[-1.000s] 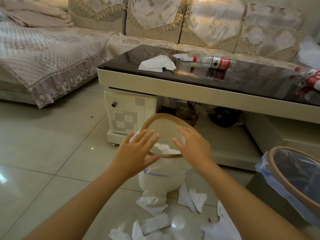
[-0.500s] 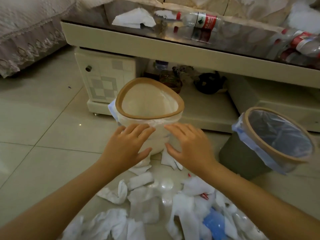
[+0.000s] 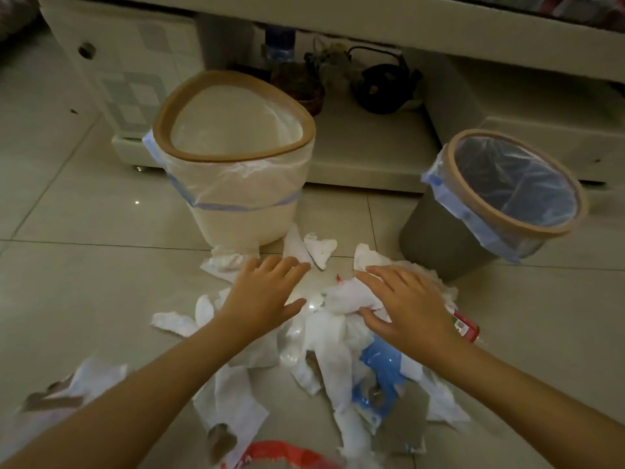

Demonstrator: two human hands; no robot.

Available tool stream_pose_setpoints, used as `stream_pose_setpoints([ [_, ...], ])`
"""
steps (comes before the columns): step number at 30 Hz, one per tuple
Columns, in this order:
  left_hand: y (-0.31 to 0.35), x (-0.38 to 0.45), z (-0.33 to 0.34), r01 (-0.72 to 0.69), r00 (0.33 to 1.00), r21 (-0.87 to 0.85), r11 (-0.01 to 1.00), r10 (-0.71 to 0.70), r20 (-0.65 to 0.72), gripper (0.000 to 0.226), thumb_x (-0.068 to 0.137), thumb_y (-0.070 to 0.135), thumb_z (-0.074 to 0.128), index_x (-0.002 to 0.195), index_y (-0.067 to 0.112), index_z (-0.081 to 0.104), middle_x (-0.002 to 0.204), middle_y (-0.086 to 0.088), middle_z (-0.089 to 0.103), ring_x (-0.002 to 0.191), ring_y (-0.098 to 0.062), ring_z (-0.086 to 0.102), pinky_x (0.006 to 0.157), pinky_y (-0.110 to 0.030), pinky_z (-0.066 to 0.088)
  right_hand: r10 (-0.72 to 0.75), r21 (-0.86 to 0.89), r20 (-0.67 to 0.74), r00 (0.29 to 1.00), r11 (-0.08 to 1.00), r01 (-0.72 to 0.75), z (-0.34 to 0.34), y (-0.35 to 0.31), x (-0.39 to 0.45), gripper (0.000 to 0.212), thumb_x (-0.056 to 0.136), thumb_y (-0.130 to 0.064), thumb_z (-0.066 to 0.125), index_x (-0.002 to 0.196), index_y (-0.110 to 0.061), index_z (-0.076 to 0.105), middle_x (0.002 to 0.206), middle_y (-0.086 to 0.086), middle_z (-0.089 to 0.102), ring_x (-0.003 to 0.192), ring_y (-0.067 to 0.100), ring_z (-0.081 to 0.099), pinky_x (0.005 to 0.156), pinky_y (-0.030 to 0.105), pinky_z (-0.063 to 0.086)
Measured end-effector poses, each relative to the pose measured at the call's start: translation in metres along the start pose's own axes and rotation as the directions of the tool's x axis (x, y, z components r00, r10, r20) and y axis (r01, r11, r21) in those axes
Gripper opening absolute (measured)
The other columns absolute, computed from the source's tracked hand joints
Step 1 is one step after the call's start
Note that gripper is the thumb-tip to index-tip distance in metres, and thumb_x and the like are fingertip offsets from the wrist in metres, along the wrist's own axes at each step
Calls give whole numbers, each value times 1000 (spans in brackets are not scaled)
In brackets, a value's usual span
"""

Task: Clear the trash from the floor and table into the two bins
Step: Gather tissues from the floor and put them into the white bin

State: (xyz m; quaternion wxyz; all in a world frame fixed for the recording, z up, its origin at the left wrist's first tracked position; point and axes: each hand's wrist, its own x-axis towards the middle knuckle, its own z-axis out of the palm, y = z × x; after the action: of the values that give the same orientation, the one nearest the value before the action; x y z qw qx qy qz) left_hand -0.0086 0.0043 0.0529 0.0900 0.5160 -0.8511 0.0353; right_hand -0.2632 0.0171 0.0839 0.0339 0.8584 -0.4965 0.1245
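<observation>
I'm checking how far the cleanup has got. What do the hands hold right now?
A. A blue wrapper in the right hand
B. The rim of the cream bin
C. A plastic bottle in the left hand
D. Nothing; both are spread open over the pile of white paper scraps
D: the left hand and right hand show straight, spread fingers over the pile of white paper scraps on the floor, gripping nothing.

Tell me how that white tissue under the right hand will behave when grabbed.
The tissue looks crumpled and thin, so it is probably floppy, very light and easily squashed. It lies tangled in the pile beside the right hand, so neighbouring scraps may lift too.
</observation>
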Motion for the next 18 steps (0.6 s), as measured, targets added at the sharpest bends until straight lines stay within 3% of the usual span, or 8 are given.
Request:
stream_pose_setpoints([
  [6, 14, 10, 32, 17, 999, -2, 1000, -17, 46, 54, 78, 54, 61, 120, 20, 59, 112, 1, 65, 94, -22, 64, 71, -37, 51, 109, 22, 50, 993, 994, -111, 24, 17, -15, 50, 77, -44, 62, 120, -19, 60, 116, 7, 66, 104, 31, 63, 91, 48, 47],
  [13, 19, 36, 56, 105, 978, -11, 994, -101, 181, 65, 85, 61, 25, 129, 23, 53, 121, 1, 63, 104, -23, 61, 80, -39, 48, 155, -35, 149, 977, 988, -151, 58, 18, -12, 46, 74, -45, 60, 114, -21, 64, 111, 3, 68, 97, 26, 66, 80, 43, 53],
  [16, 19, 51, 74, 144, 958, -28, 989, -133, 254, 61, 92, 59, 32, 142, 25, 34, 137, 1, 49, 120, -23, 50, 93, -38, 39, 172, -50, 153, 973, 985, -166, 72, 19, -3, 46, 71, -45, 62, 110, -21, 67, 106, 3, 69, 92, 25, 67, 75, 43, 55],
  [18, 18, 63, 86, 201, 947, -24, 979, -188, 261, 61, 92, 58, 37, 144, 27, 29, 141, 1, 44, 122, -24, 47, 93, -38, 39, 197, -67, 165, 966, 980, -189, 82, 22, 3, 48, 71, -48, 61, 111, -22, 66, 107, 4, 69, 92, 27, 68, 75, 45, 55],
])
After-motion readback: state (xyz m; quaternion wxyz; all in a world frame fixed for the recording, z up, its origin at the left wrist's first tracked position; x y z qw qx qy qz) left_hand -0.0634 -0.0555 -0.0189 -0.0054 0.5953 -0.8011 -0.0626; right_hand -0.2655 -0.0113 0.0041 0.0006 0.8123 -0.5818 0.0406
